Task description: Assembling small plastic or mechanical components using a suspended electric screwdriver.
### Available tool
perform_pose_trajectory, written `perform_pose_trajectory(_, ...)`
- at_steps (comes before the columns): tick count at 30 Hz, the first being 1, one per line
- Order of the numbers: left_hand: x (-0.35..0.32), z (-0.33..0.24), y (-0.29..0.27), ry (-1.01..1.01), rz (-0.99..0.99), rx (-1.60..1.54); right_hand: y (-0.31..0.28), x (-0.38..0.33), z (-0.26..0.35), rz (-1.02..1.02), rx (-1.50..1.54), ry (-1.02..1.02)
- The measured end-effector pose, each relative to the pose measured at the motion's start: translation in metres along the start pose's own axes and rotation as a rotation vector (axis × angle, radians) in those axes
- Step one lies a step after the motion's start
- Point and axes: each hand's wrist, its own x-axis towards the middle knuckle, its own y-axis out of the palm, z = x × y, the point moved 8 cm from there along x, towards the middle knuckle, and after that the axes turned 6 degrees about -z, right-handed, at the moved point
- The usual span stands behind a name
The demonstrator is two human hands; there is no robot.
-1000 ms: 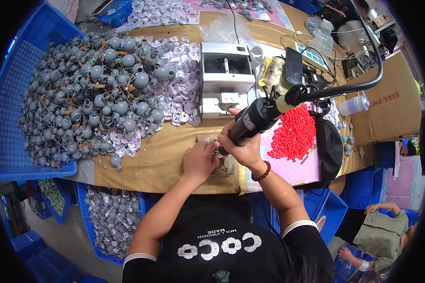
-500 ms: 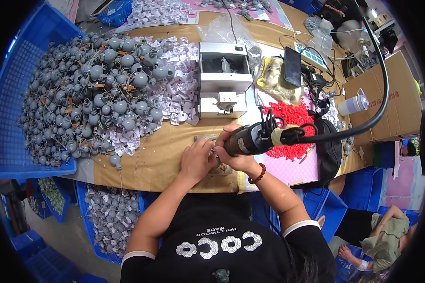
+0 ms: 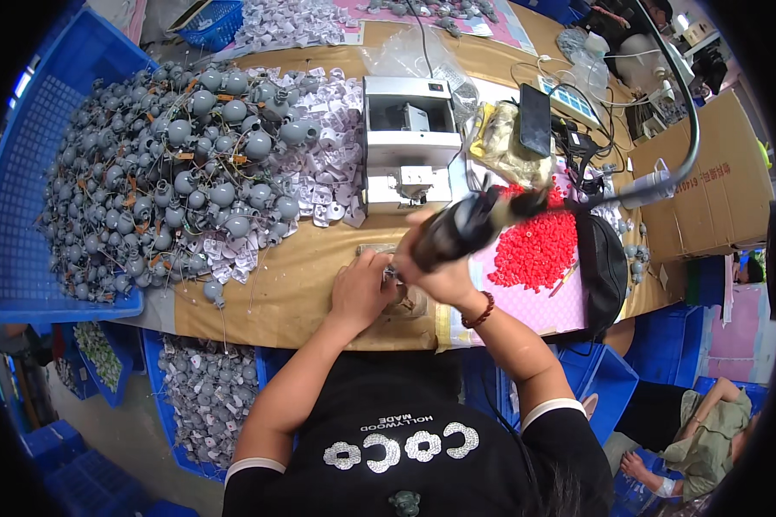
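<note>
My right hand [image 3: 440, 274] grips a black electric screwdriver [image 3: 467, 226], its body tilted up to the right with a grey cable [image 3: 681, 129] arching away. The tool's tip points down at a small part under my left hand [image 3: 359, 289], which presses that part onto a small fixture on the brown table [image 3: 302, 284]. The part itself is mostly hidden by my fingers. A pile of small red pieces [image 3: 539, 250] lies on a pink sheet just right of my hands.
A big heap of grey round parts with wires [image 3: 164, 189] fills the left table, beside white flat pieces [image 3: 319, 172]. A white machine [image 3: 409, 142] stands behind my hands. A black bag [image 3: 601, 267], a cardboard box [image 3: 707, 198] and blue bins [image 3: 26, 172] surround the table. Another person sits at lower right [image 3: 707, 431].
The screwdriver has swung down from a raised angle to lie lower and flatter over the part. My left hand has stayed on the part.
</note>
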Motion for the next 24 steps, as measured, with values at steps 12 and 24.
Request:
perform_pose_trajectory(12, -0.011, 0.007, -0.003, 0.049, -0.079, -0.094, -0.109, 0.008, -0.093, -0.39, -0.493, 0.076)
perform_pose_trajectory(24, -0.014, 0.007, -0.019, 0.071, -0.195, -0.107, -0.015, 0.0, -0.065, -0.164, -0.218, 0.311)
